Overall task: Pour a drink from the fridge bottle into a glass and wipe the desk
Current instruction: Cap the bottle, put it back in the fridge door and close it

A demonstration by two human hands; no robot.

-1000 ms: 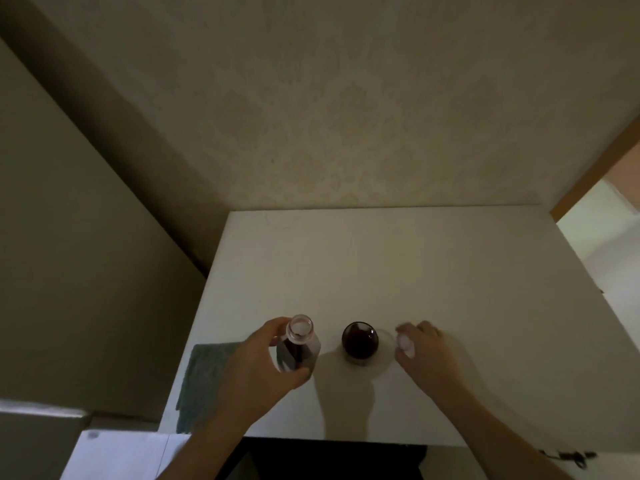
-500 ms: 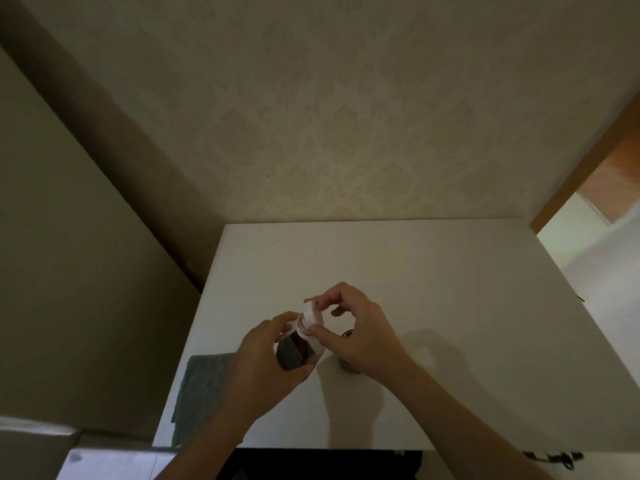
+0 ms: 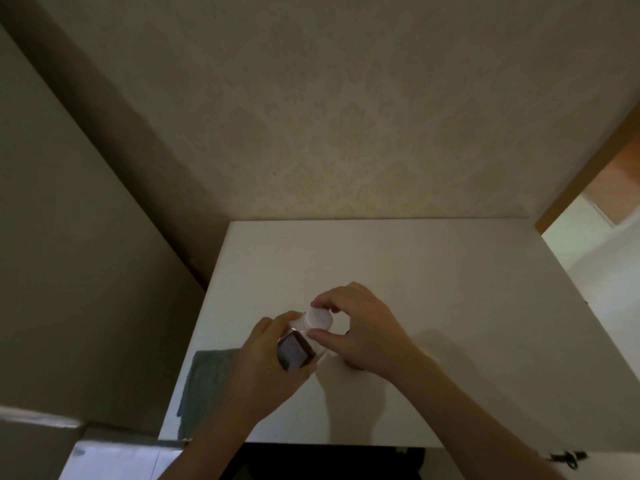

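Note:
My left hand (image 3: 263,372) grips a small clear bottle (image 3: 296,351) with dark drink and a dark label, held upright above the near part of the white desk (image 3: 433,289). A white cap (image 3: 320,317) sits on the bottle's neck, and the fingertips of my right hand (image 3: 363,327) are closed around it. The glass of dark drink stands behind my right hand and is almost fully hidden; only a dark sliver (image 3: 347,332) shows. A grey-green cloth (image 3: 204,386) lies flat at the desk's near left corner.
Patterned wallpaper rises behind the desk, and a plain wall runs along its left side. A wooden door frame (image 3: 588,168) and a bright room lie to the right. A small dark object (image 3: 564,457) rests at the near right edge.
One second ago my right hand was on the desk to the right of the glass, holding the cap. It moved left onto the bottle's neck, and now the cap sits on the bottle.

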